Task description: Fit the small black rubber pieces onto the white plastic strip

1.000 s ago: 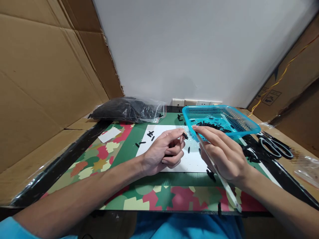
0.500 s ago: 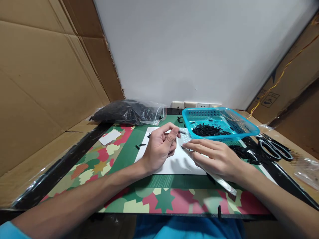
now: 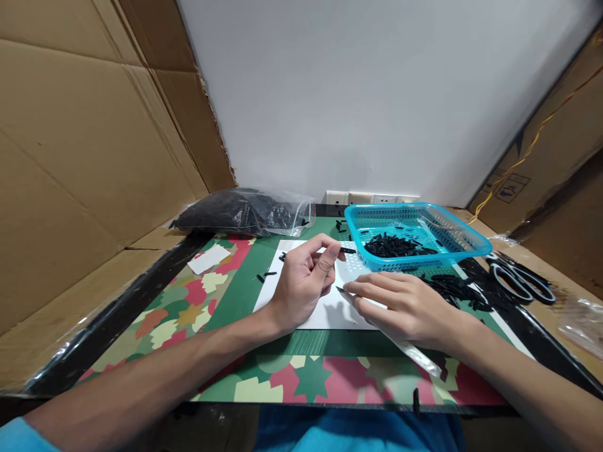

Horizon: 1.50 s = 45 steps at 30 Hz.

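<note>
Between thumb and forefinger, my left hand (image 3: 306, 279) pinches a small black piece (image 3: 347, 250) above a white sheet (image 3: 320, 317). My right hand (image 3: 400, 304) grips a white-handled tool (image 3: 417, 359) whose dark pointed tip shows just below the left fingers, apart from the black piece. Its handle slopes down to the right under the palm. Behind the right hand stands a blue basket (image 3: 419, 260) with a pile of black pieces (image 3: 393, 246). More black pieces (image 3: 455, 290) lie in a heap beside the right wrist.
A clear bag of dark material (image 3: 235, 212) lies at the back left. Scissors (image 3: 521, 282) rest at the right. A small white paper (image 3: 208, 258) is on the patterned mat (image 3: 264, 386). Cardboard walls (image 3: 94, 138) stand on both sides.
My right hand has moved slightly down, and the tool's tip has come away from the left fingers. The black piece in my left hand has turned and shows its broader side.
</note>
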Tool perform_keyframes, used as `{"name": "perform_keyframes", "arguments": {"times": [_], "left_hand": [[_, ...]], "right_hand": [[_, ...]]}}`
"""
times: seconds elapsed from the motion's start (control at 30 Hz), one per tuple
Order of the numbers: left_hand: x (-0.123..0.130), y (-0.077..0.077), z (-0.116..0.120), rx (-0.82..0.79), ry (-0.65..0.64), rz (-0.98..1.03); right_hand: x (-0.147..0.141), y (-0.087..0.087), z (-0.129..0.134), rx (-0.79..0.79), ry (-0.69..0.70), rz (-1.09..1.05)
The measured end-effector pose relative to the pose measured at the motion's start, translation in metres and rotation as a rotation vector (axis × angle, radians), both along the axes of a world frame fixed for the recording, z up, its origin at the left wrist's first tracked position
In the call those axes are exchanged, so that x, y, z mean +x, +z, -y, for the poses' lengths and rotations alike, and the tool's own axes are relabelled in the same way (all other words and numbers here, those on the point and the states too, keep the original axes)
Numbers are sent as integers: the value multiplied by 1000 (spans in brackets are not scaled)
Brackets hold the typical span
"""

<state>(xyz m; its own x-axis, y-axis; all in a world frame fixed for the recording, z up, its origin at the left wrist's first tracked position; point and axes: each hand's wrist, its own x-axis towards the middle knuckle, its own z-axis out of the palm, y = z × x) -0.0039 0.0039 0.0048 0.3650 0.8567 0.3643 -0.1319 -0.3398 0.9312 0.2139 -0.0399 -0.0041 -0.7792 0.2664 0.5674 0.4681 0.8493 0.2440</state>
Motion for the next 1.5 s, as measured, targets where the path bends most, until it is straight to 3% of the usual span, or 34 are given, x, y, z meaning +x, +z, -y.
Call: {"name": "perform_keyframes", "arguments": {"times": [0.33, 0.5, 0.67, 0.87, 1.2, 1.5], "left_hand": [[0, -2, -1, 8, 27, -16], [-1, -1, -2, 39, 0, -40], [-3, -2, -7, 41, -62, -64], [-3, -3, -4, -78, -209, -5], [0, 4, 0, -224, -272, 123], [1, 8, 2, -358, -346, 131]], "right_hand": [[-2, 1, 3, 6, 36, -75], [-4, 6, 7, 49, 47, -406], [-5, 10, 8, -135, 19, -698], [-1, 7, 7, -293, 57, -692], [-4, 7, 11, -239, 58, -735], [-3, 12, 13, -188, 68, -632]]}}
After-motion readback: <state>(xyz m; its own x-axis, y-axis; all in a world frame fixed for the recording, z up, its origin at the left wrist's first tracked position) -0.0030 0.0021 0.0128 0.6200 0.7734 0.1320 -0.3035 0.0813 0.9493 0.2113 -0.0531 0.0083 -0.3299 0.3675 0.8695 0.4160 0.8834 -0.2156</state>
